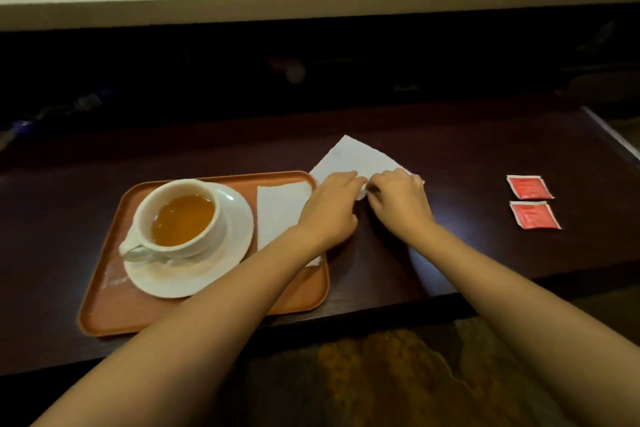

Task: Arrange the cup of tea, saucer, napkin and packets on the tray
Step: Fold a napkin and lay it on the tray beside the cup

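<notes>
Tray (pixel 114 308) sits at the left of the table (pixel 467 253), carrying saucer (pixel 239 218), full cup (pixel 180 215) and one napkin (pixel 277 215). A second napkin (pixel 353 156) lies on the table just past the tray's right corner, with left hand (pixel 332 204) and right hand (pixel 398 198) pinching its near edge, fingers closed on the paper. Two red packets (pixel 530 199) wait well apart on the right. Risks: the left forearm crosses the tray and could jog the saucer and slop tea; thin paper may tear. Packet print looks too blurred to read.
</notes>
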`<action>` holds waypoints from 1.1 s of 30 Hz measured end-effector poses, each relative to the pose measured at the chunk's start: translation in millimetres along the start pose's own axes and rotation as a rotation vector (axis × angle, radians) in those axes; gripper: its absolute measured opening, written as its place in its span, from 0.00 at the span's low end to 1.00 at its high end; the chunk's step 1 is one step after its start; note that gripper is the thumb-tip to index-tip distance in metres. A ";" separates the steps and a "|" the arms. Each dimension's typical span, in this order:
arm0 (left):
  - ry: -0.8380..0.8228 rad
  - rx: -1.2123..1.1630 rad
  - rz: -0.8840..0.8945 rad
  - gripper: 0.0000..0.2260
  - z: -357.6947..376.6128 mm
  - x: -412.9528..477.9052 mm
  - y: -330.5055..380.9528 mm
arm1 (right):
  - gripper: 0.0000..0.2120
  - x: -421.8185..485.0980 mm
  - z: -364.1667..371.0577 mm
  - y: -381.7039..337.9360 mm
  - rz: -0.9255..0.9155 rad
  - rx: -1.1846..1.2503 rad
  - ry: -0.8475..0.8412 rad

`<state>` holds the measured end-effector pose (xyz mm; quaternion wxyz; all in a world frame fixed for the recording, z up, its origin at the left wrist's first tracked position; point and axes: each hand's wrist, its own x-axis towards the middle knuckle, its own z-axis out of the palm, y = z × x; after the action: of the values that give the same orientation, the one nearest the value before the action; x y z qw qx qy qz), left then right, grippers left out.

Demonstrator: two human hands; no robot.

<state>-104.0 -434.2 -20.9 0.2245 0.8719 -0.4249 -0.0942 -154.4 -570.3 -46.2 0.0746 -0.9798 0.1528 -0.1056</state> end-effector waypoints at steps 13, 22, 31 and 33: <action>0.270 -0.403 -0.254 0.08 30.1 -4.4 22.6 | 0.11 -4.2 -48.1 73.7 -0.023 0.461 -0.174; 0.521 -0.356 -0.245 0.25 21.9 -26.8 25.2 | 0.13 74.8 -32.5 42.0 -0.174 0.441 -0.394; 0.188 0.195 -0.121 0.13 39.8 -5.6 22.7 | 0.23 81.5 -18.6 26.8 -0.314 0.240 -0.245; 0.172 0.264 -0.131 0.12 42.2 -2.3 19.9 | 0.21 67.2 -20.8 44.1 -0.301 0.290 -0.200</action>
<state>-134.3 -456.2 -48.8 0.1369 0.9245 -0.3551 0.0229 -109.2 -635.4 -21.6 0.2130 -0.9761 -0.0198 -0.0389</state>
